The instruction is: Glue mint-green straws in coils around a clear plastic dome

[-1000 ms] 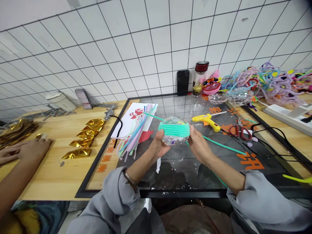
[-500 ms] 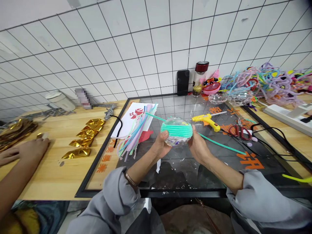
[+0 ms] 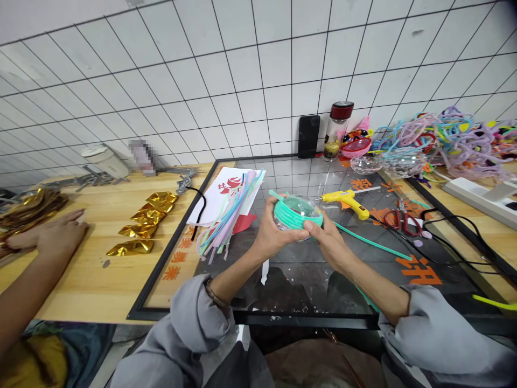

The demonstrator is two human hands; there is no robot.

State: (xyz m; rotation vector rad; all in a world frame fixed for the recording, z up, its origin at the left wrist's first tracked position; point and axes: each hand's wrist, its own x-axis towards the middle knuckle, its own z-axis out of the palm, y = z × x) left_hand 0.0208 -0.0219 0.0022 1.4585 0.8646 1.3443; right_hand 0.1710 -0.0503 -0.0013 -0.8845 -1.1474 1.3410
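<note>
A clear plastic ball (image 3: 304,205) with rows of teal pipe cleaner (image 3: 291,216) wound around it is held up over the dark mat. My left hand (image 3: 270,229) is wrapped round its left side, thumb across the front. From the right, my right hand (image 3: 330,240) grips it, its thumb pressed on the near edge of the windings. A short teal end sticks out at the upper left. Behind my right hand, a loose teal pipe cleaner (image 3: 375,241) stretches right over the mat. The ball's underside is mostly hidden by my hands.
A yellow glue gun (image 3: 347,200) and red-handled scissors (image 3: 402,220) lie right. Pastel pipe cleaners (image 3: 228,221) rest on white paper at left. Behind stand a phone (image 3: 309,136) and glass bottle (image 3: 338,132). Another person's hand (image 3: 64,231) is near folded gold pieces (image 3: 139,231).
The ball has tilted, showing more of its clear top. My thumbs have come together across its front. The other person's hand has shifted with fingers more extended.
</note>
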